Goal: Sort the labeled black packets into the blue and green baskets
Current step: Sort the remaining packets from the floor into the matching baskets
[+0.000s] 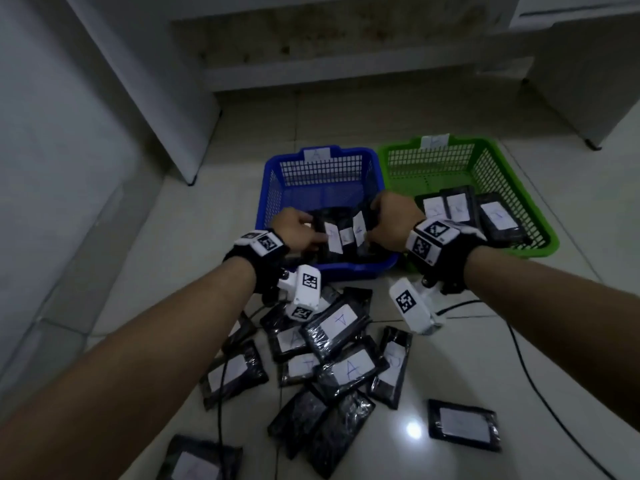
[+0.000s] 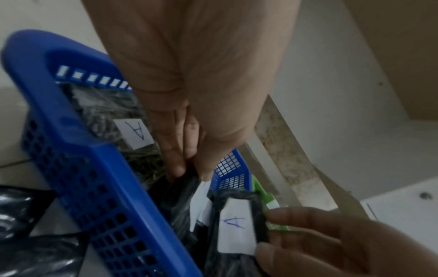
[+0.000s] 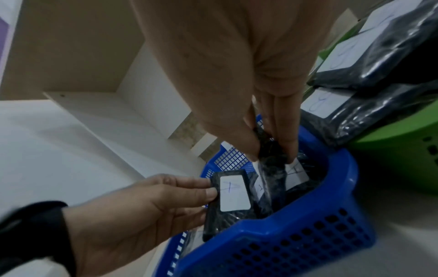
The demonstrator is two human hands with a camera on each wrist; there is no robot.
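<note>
Both my hands are inside the blue basket [image 1: 322, 154], which carries an "A" tag. My left hand [image 1: 304, 232] pinches an upright black packet with a white "A" label [image 3: 233, 195]. Beside it my right hand [image 1: 379, 226] pinches another upright "A" packet [image 2: 237, 230] by its top edge. A third labeled packet [image 1: 346, 236] stands between them. More packets lie flat under them [image 2: 132, 135]. The green basket [image 1: 540, 242] to the right holds three labeled packets [image 1: 498, 216]. A pile of several black packets [image 1: 339, 327] lies on the floor in front of the baskets.
One packet [image 1: 464, 424] lies apart at the right and another [image 1: 197, 462] at the near left. Black cables [image 1: 540, 403] run over the tiled floor. A white cabinet [image 1: 156, 98] stands at the left and a low ledge [image 1: 346, 74] behind the baskets.
</note>
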